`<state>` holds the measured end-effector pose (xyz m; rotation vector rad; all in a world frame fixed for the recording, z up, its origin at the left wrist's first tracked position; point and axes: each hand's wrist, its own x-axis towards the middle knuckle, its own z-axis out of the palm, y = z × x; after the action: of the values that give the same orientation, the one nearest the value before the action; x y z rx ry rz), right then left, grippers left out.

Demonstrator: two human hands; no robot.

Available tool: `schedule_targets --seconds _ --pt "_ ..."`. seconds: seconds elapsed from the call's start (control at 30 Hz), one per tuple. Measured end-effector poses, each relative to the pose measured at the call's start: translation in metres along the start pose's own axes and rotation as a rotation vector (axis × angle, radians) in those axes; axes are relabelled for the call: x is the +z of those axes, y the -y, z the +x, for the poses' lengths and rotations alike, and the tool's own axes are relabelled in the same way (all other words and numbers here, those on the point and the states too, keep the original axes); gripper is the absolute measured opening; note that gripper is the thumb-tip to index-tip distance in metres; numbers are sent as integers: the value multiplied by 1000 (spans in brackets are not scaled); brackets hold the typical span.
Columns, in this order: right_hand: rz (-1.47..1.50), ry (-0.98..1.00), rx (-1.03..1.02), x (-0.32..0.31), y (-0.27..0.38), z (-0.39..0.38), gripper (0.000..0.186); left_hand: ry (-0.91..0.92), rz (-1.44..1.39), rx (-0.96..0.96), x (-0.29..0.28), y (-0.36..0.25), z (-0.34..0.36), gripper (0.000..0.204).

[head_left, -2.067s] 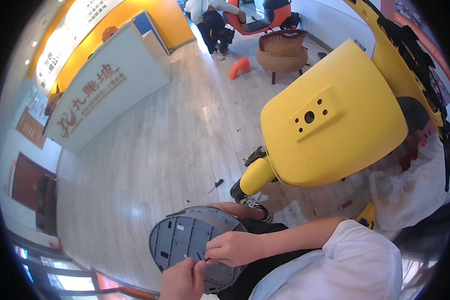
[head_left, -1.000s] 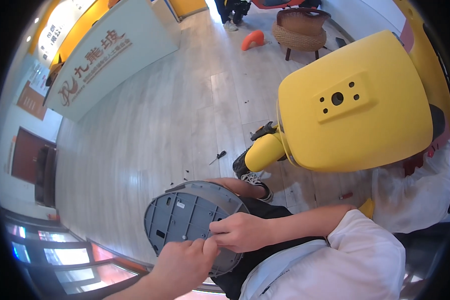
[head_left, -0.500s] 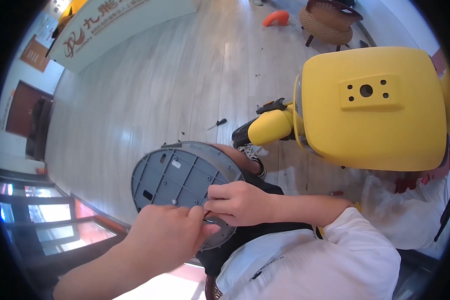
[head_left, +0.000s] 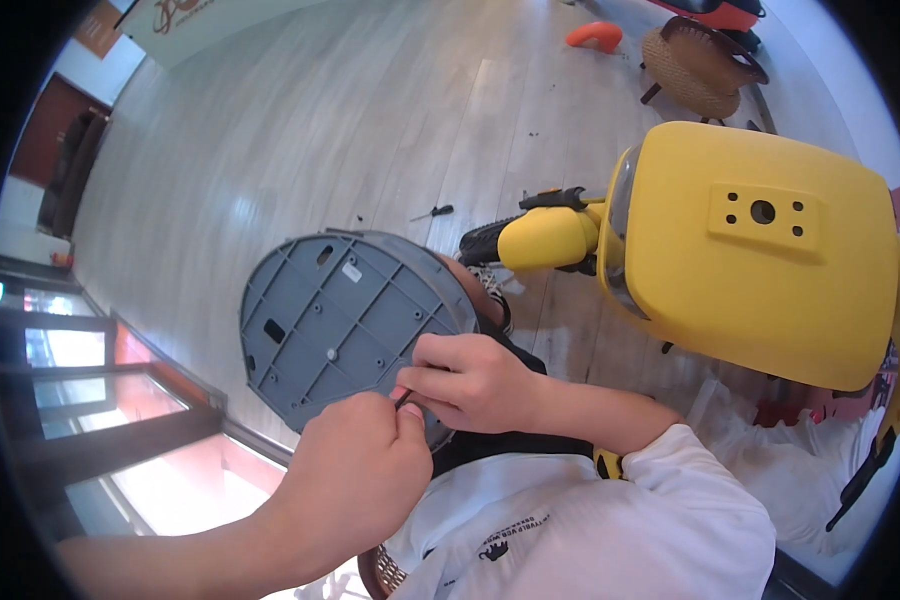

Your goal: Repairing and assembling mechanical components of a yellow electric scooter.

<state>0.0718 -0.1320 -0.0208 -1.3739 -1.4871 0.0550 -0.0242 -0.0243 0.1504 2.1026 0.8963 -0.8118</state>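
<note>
A grey, ribbed oval plastic panel [head_left: 305,290] rests on my lap, tilted up, with holes, bosses and a small pale label. My left hand [head_left: 360,470] is closed at its lower right part, thumb and fingers pinched on a thin dark piece [head_left: 403,399]. My right hand [head_left: 480,380] sits just right of and above the left, fingers curled round the same small piece, against the panel. What exactly the piece is, and where its ends are, is hidden by my fingers.
A yellow scooter body [head_left: 750,290] with wheel stands at right, a plastic bag [head_left: 780,470] below it. A screwdriver [head_left: 432,212] and small bits lie on the wooden floor. Behind are an orange curved part [head_left: 595,36], wicker chair [head_left: 695,75], counter [head_left: 200,25]; glazed panels [head_left: 90,430] at lower left.
The view has tilted downward, so the room, panel and both hands sit higher in the picture. My left hand has shifted round onto the panel's lower edge beside the right, both still working close together.
</note>
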Motion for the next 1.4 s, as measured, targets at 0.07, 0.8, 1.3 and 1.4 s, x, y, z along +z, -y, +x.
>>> schedule_targets --seconds 0.07,0.8,1.3,1.4 --pt "-13 -10 30 -4 -8 -7 17 29 124 38 0 -9 8 42" --pt "24 -89 68 -10 -6 -8 26 -241 1052 905 -37 6 13 25" --pt "312 -68 224 -28 -7 -4 34 -174 149 465 -21 43 27 29" --pt "392 -51 384 -30 -4 -4 43 -310 255 623 11 69 43 55"
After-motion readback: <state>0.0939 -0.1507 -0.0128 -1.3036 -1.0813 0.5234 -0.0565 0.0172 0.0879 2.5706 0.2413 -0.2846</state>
